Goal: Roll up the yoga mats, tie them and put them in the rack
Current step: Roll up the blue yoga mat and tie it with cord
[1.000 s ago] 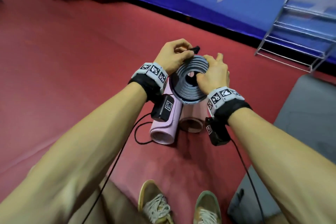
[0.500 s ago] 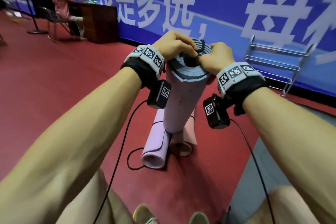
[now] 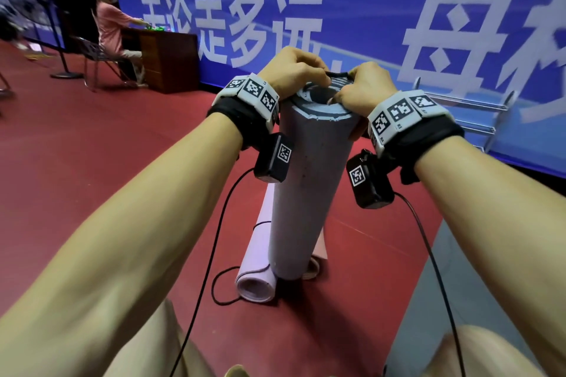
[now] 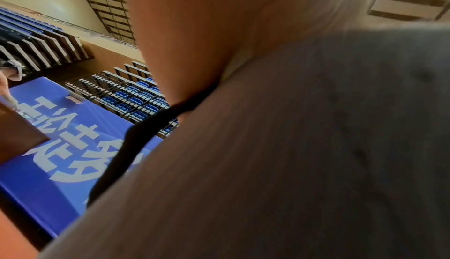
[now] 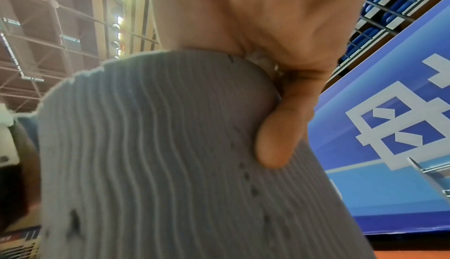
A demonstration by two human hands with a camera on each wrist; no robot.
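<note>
A rolled grey-lilac yoga mat (image 3: 306, 187) stands upright on the red floor in front of me. Both hands are at its top end. My left hand (image 3: 294, 75) and my right hand (image 3: 364, 87) each pinch a black strap (image 3: 337, 74) stretched between them over the roll's top. The left wrist view shows the black strap (image 4: 136, 144) running down beside the grey mat (image 4: 292, 157). In the right wrist view my right thumb presses the ribbed mat (image 5: 158, 147). Two more rolled mats, one lilac (image 3: 260, 263) and one pink (image 3: 317, 254), lie on the floor behind it.
A metal rack (image 3: 477, 119) stands against the blue banner wall (image 3: 367, 9) to the right. A grey mat (image 3: 477, 285) lies flat at the right. A person sits at a wooden desk (image 3: 165, 58) far left. Black cables hang from my wrist cameras.
The view has lifted from looking down into the roll's end to seeing the mat upright. Both hands stayed on the top, and the strap is now stretched between them.
</note>
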